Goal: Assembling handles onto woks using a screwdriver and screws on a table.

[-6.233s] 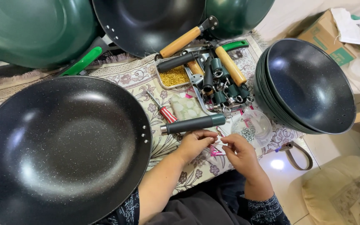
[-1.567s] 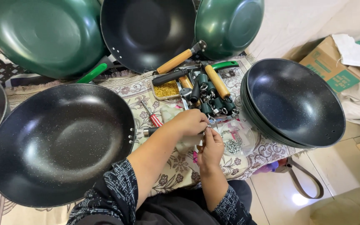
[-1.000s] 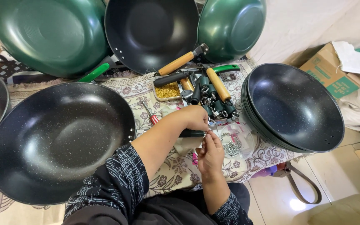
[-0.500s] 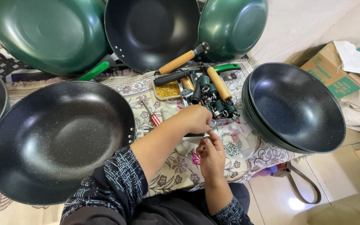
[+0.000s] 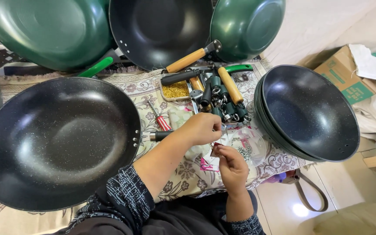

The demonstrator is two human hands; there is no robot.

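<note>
**Hands draw together over the handle end**

Compared with the earliest frame, the camera has pulled back and the left forearm now lies across the cloth, the left hand (image 5: 203,128) having travelled from the near edge up toward the pile of loose handles (image 5: 223,98).

Head view: the left hand is curled nearly closed over the far end of the black handle (image 5: 162,135), which lies on the patterned cloth (image 5: 153,93) pointing at 9 o'clock toward the large black wok (image 5: 57,141); whether its fingers actually pinch anything cannot be told. The right hand (image 5: 232,167), at 5 o'clock from the left, has thumb and fingertips pressed together, apparently on a small part too tiny to identify.

Judging the work: keeping both hands low and close over the cloth should stop small hardware from rolling away.

Room is tight. The wok rim sits near at 9 o'clock, the stacked black woks (image 5: 310,113) at 3 o'clock, the handles at 12. Only toward 6 o'clock, at the cloth's near edge, is there free space.
</note>
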